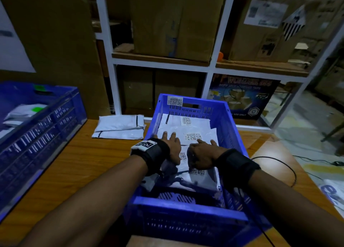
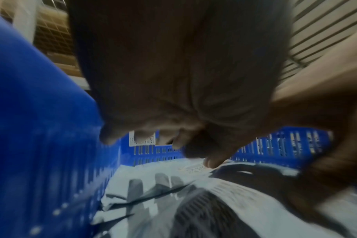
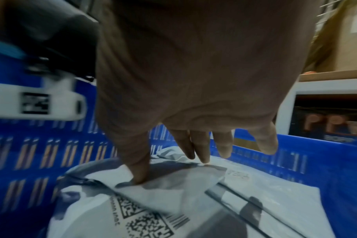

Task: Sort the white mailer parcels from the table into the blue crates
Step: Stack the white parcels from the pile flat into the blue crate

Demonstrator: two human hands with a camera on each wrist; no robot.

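**Both hands flat on the parcels in the near crate**

From the head view I see my left hand (image 1: 172,146) and right hand (image 1: 202,158) spread, fingers straight, on white mailer parcels (image 1: 197,133) stacked inside the blue crate (image 1: 189,207). One more parcel (image 1: 120,127) lies on the table (image 1: 78,165), just left of it. Only the right wrist view shows my thumb (image 3: 140,167) pressing the top parcel (image 3: 173,190); the left wrist view is blurred.

Both forearms are bare, with no sleeves in sight. Each wrist carries a wide black strap. The left strap (image 1: 152,153) bears a white block (image 1: 144,144) printed with black square codes; from the right strap (image 1: 236,165) a thin black cable (image 1: 290,169) trails.
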